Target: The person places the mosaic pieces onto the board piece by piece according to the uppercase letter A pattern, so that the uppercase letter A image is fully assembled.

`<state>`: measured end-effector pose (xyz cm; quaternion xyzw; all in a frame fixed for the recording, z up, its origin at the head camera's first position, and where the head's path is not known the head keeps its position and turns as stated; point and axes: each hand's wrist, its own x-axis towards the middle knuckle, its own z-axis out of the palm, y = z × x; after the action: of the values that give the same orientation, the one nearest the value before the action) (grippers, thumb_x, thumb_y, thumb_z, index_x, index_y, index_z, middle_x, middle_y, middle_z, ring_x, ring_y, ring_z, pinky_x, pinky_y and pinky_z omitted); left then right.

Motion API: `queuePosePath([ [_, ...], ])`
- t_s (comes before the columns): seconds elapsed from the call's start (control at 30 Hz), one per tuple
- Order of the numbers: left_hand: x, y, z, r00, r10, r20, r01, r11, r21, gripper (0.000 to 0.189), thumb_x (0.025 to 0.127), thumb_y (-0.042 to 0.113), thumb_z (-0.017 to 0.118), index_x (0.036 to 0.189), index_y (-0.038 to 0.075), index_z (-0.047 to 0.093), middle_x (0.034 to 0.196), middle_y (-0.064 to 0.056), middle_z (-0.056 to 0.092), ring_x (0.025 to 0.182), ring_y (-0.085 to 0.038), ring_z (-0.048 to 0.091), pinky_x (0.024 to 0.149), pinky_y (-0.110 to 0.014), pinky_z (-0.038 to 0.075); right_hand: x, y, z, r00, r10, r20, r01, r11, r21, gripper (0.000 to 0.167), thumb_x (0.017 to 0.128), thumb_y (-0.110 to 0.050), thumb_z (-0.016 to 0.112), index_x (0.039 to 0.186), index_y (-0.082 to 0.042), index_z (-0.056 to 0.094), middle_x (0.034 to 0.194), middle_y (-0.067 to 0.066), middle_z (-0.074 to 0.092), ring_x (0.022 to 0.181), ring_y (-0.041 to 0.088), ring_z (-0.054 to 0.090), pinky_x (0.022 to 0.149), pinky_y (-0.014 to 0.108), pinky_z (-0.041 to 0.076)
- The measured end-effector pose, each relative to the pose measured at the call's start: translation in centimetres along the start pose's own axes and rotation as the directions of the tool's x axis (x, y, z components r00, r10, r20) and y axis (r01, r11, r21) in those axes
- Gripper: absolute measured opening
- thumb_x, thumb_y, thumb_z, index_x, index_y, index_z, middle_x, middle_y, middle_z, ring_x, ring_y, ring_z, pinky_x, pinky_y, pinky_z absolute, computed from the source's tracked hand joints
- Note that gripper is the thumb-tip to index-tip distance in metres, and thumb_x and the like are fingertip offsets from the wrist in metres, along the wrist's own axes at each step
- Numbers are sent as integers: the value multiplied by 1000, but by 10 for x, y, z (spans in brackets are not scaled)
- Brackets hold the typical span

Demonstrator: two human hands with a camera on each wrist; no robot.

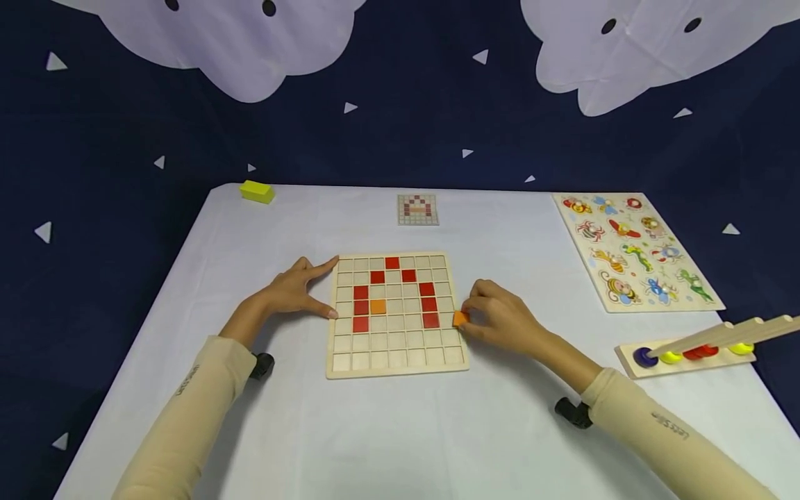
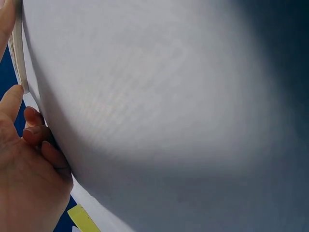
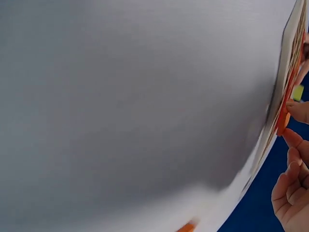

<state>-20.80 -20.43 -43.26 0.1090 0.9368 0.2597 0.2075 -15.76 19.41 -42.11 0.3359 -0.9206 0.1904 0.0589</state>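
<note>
A square wooden grid board (image 1: 400, 372) lies on the table, with red tiles (image 1: 360, 307) set in an arch shape and one orange tile (image 1: 378, 306) inside its left side. My left hand (image 1: 286, 290) touches the board's left edge, index finger at the upper corner and thumb lower down; its other fingers are curled in the left wrist view. At the right edge, my right hand (image 1: 500, 318) pinches a second orange tile (image 1: 460, 319) between thumb and fingers, over the board's rim. The right wrist view shows this orange tile (image 3: 285, 123) at the fingertips.
A small pattern card (image 1: 418, 210) lies behind the board. A yellow-green block (image 1: 257, 192) sits at the far left corner. An insect picture board (image 1: 637, 253) is at the far right, with a wooden peg stand (image 1: 687, 357) bearing coloured beads nearer.
</note>
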Motion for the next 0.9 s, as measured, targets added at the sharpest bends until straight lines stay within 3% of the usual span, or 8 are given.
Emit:
queuePosePath([
  [0.3,0,0,1,1000,-9,7,9,1000,2,118,65,54,88,159,27,22,104,-10,36,84,-23,38,74,-34,32,50,-35,20,997,-47,65,45,998,34,19,81,-21,82,90,-5,76,88,1,54,82,12,47,69,26,45],
  [0.5,0,3,0,1000,1,9,-1,1000,0,117,65,53,89,158,26,23,103,-9,36,84,-23,37,74,-34,30,76,-46,33,992,-62,112,54,996,78,19,85,-23,79,93,-6,76,87,0,54,84,14,49,70,26,48],
  [0.77,0,4,0,1000,7,5,-7,1000,8,118,65,54,89,159,26,22,104,-9,36,83,-22,37,74,-33,31,88,-45,40,986,0,166,-25,988,151,15,83,-24,81,89,-11,74,88,0,55,90,17,50,76,32,47],
  [0.9,-1,2,-1,1000,-2,7,2,1000,2,118,65,52,89,159,26,22,103,-9,36,82,-22,37,74,-34,31,84,-46,36,984,14,179,-38,991,131,20,87,-26,78,100,-11,75,92,3,54,88,17,47,72,30,45],
])
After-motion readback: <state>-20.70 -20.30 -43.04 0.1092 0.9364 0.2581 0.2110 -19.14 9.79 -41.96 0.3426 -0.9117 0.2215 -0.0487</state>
